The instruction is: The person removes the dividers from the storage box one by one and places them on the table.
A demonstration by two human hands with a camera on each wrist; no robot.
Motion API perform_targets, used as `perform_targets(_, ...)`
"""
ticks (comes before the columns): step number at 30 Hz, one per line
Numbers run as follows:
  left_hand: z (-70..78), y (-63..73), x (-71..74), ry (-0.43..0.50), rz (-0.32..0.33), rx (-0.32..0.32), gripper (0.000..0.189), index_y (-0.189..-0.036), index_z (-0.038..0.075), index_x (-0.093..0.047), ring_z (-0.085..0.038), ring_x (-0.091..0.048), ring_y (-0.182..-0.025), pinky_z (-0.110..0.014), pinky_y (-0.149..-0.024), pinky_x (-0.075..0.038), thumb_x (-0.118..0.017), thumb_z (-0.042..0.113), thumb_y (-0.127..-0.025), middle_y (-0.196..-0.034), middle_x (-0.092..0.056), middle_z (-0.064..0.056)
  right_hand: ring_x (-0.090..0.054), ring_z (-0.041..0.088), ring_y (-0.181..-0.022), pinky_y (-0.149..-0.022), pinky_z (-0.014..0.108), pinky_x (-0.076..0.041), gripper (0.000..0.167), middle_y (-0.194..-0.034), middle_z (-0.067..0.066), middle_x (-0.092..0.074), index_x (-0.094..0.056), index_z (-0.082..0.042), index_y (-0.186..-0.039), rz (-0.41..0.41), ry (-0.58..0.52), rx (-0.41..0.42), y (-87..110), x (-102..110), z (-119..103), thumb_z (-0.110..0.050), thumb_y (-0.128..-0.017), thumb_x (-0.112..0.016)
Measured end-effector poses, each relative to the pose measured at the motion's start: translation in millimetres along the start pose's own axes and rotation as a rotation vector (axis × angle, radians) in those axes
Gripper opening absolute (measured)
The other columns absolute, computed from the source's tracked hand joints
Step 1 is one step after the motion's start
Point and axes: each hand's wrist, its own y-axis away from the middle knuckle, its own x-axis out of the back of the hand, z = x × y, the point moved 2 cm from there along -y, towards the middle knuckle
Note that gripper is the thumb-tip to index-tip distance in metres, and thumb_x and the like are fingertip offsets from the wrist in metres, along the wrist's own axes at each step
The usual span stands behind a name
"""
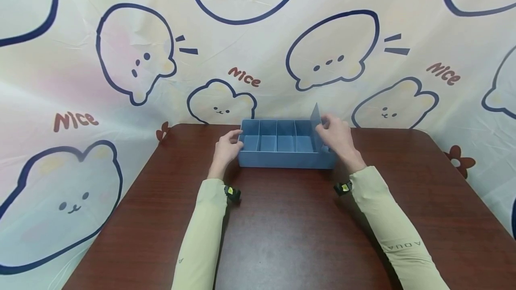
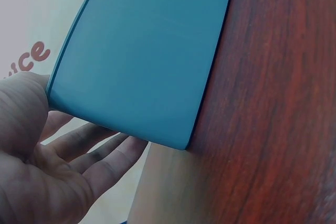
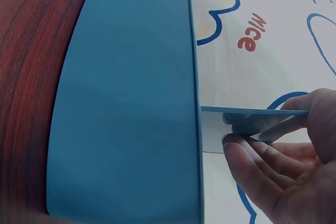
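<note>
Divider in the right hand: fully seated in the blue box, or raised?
Raised: the divider stands above the rim of the blue box, higher than the other dividers. Lower edge: cannot tell.

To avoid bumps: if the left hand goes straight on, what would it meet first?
Probably the blue box, at its left end; the left hand seems to touch it, though depth is unclear.

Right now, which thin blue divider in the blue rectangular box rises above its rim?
The rightmost thin blue divider, held by the right hand; the other three dividers sit within the blue rectangular box.
</note>
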Motion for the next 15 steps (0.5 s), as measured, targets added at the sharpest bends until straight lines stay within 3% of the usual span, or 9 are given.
perform_targets(6, -0.1, 0.2, 0.1, -0.003, 0.006, 0.000, 0.047, -0.140, 0.029, -0.052, -0.033, -0.053, -0.130, -0.049, -0.097, -0.051, -0.054, 0.020, -0.094, -0.145, -0.052, -0.011, -0.060, 0.021, -0.057, -0.049, 0.029, -0.045, 0.044, -0.090, 0.019, -0.071, -0.057, -0.004, -0.130, 0.007, -0.004, -0.004, -1.3, 3.4, -0.9, -0.022, -0.090, -0.050)
perform_targets(15, 0.0, -0.1, 0.2, -0.007, 0.002, -0.002, 0.047, -0.140, 0.029, -0.052, -0.033, -0.053, -0.129, -0.049, -0.097, -0.051, -0.054, 0.020, -0.094, -0.144, -0.053, -0.012, -0.064, 0.021, -0.058, -0.052, 0.030, -0.049, 0.046, -0.101, 0.021, -0.071, -0.054, -0.004, -0.134, 0.009, -0.042, 0.000, -2.2, 7.2, 3.1, -0.023, -0.092, -0.049)
